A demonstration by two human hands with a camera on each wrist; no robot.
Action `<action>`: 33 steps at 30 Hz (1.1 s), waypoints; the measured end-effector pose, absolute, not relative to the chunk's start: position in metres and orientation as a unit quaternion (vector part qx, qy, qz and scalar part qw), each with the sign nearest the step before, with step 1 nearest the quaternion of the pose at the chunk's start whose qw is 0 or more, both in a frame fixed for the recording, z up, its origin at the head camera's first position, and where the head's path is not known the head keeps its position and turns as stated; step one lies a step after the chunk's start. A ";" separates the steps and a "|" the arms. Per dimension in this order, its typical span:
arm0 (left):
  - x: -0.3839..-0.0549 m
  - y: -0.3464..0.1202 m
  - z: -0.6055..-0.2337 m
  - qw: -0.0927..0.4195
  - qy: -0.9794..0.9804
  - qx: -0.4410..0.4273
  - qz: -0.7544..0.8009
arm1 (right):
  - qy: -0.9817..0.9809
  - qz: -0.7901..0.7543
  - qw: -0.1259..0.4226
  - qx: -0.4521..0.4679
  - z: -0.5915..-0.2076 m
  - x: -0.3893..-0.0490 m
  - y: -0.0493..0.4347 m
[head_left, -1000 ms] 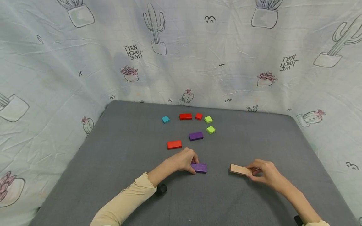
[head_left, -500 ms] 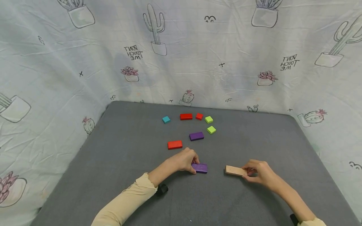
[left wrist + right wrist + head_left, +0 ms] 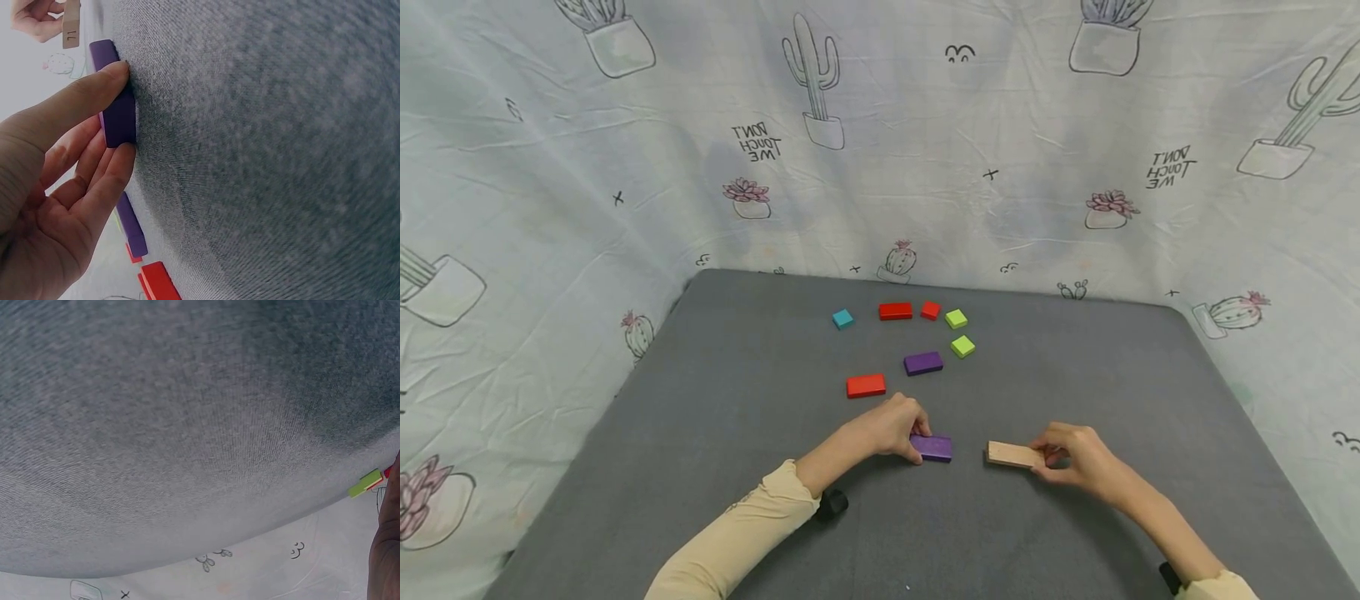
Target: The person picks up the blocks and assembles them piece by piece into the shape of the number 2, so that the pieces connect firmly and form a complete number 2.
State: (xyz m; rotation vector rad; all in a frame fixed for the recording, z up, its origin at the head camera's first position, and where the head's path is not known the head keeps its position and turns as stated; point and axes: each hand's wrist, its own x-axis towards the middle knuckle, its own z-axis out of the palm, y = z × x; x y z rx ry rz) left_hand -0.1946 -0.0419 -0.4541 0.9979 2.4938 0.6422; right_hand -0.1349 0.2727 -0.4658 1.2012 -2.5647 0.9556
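Note:
My left hand (image 3: 887,427) pinches the left end of a purple block (image 3: 935,449), which lies flat on the grey cloth. In the left wrist view, thumb and fingers grip that purple block (image 3: 120,125) right at the cloth. To the right, my right hand (image 3: 1078,457) holds the right end of a plain wooden block (image 3: 1009,454), its free end pointing at the purple one with a short gap between. Dark digits mark the wooden block (image 3: 71,31) in the left wrist view. Only an edge of the right hand (image 3: 384,550) enters the right wrist view.
Beyond the hands lie a red block (image 3: 866,386), a second purple block (image 3: 923,363), another red block (image 3: 896,311), a small red block (image 3: 931,310), two lime blocks (image 3: 963,347) and a small blue block (image 3: 843,319). A cactus-print sheet (image 3: 880,150) hangs behind the grey cloth (image 3: 760,350).
My right hand has moved left with the wooden block, narrowing the gap to the purple block. The left hand keeps its place on the purple block.

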 end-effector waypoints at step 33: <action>-0.193 -0.041 -0.460 0.179 0.892 0.353 0.218 | -0.854 0.319 0.053 0.407 -0.470 -0.141 0.255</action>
